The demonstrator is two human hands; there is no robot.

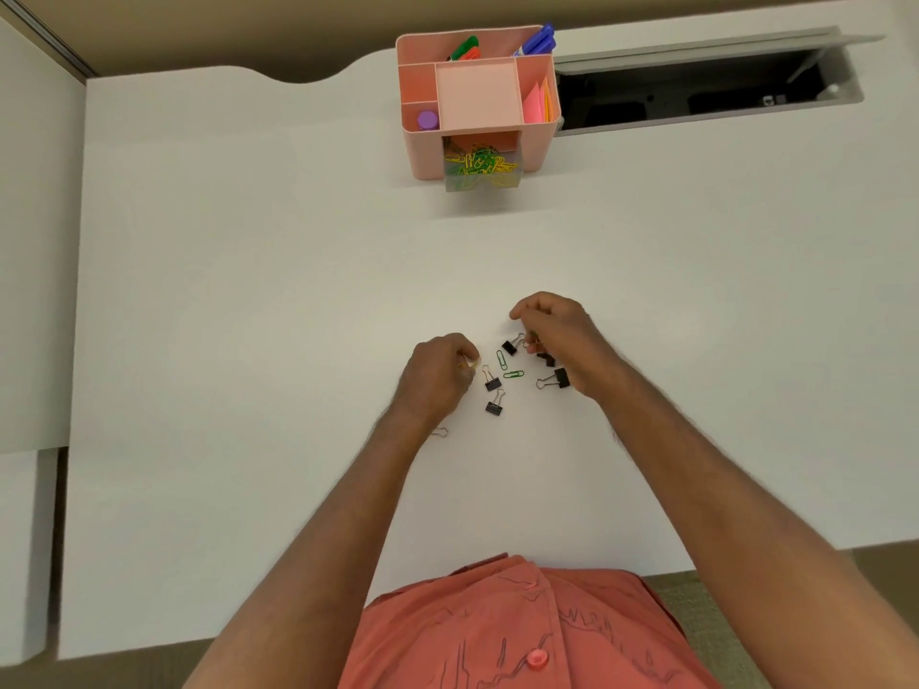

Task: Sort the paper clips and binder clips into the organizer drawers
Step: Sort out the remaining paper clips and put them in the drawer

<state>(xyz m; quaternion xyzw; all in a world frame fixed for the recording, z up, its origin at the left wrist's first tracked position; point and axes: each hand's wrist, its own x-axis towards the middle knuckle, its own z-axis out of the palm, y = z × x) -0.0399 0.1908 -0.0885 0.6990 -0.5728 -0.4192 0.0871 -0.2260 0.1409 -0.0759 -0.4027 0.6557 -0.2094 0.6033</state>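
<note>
Setting: looking down at a white worktop from a head-worn camera, both bare forearms reaching forward to a small scatter of clips.
Left hand: curling closed, fingertips pinching what looks like a yellow paper clip, partly hidden.
Right hand: hovering with fingers bunched over the right side of the scatter, seeming to nip something small; too hidden to tell what.
Loose clips: lying between the hands, two green paper clips and several black binder clips, more tucked under the right hand, one pale clip beside the left wrist.
Organizer: standing well apart at the far edge, pink, holding markers and sticky notes on top.
Drawer: pulled open at the front, clear, already holding a tangle of yellow and green paper clips.
Risk, mixing: carrying a binder clip to that drawer by mistake, both kinds lying so close together.
Risk, dropping: losing thin wire clips on the long reach to the organizer.
Risk, missing: overlooking the pale clip near the wrist, barely showing against the white surface.
Risk, scattering: nudging neighbouring clips while pinching flat ones off a smooth top.
</note>
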